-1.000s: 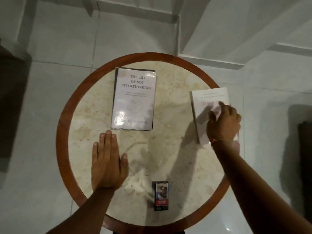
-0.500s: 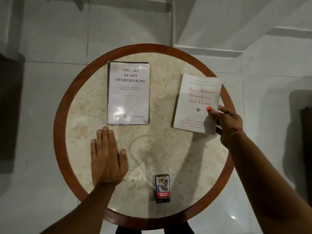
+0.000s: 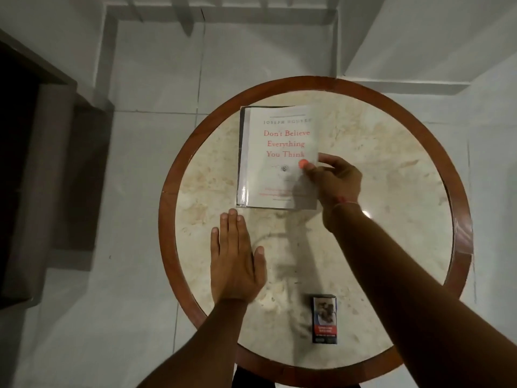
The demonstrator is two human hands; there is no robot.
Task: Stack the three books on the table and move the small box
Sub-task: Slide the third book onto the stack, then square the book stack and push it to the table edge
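Books come first: our white book [image 3: 275,163] titled "Don't Believe Everything You Think" lies flat on another book [image 3: 242,152], whose edge shows along its left side, toward twelve o'clock on the round table [image 3: 391,219]. Our right hand [image 3: 333,182] pinches the top book's right edge, thumb on the cover (the nail is painted orange). Our left hand [image 3: 235,261] lies flat at about eight o'clock, fingers straight and together, holding nothing. At six o'clock, well apart, stands the small box [image 3: 324,319].
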